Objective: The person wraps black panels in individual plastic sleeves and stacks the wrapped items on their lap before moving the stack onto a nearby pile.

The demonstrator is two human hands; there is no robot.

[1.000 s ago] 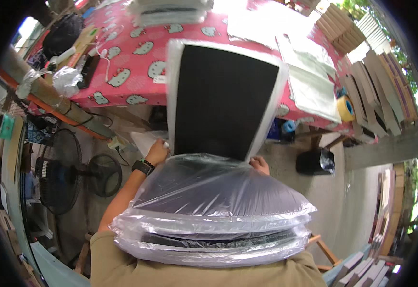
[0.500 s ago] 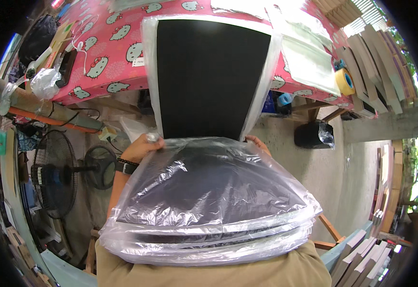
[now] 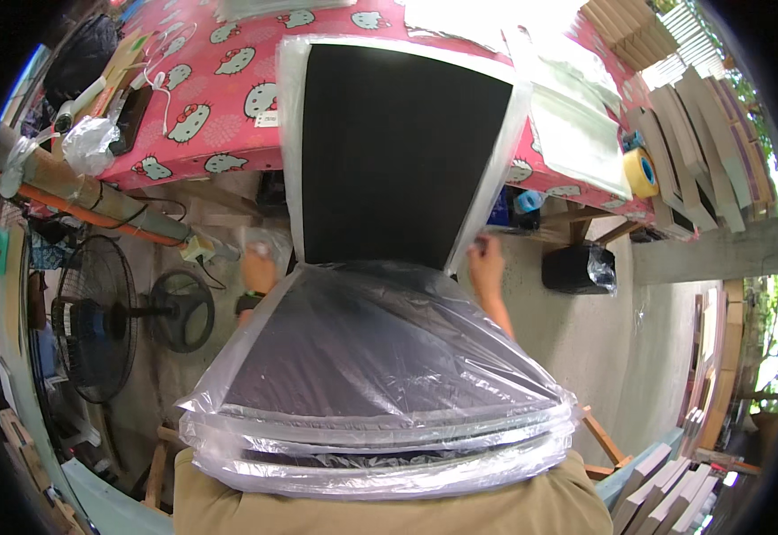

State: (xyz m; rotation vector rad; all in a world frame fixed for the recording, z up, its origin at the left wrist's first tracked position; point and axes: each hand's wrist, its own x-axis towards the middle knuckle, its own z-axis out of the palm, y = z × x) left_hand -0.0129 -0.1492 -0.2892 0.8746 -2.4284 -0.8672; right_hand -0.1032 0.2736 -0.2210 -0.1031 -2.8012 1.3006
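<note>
A flat black board in a clear plastic sleeve slopes from the table edge down toward my lap. Over its near end lies a stack of clear plastic bags with dark sheets showing through, resting on my lap. My left hand, a dark band at its wrist, is closed beside the board's left edge, with crumpled clear plastic film at its fingers. Off the board's right lower corner, my right hand is raised with fingers curled together; whatever they hold, if anything, does not show. Neither hand touches the board.
A pink patterned cloth covers the table, with clear plastic sleeves and a yellow tape roll at its right. Stacked boards stand far right. Left are a black fan and a pipe; a black bundle is right.
Both hands have let go of the upper bag's edge and moved outward from the board's lower corners. The upper bag now lies smoother and tauter. The view has shifted slightly.
</note>
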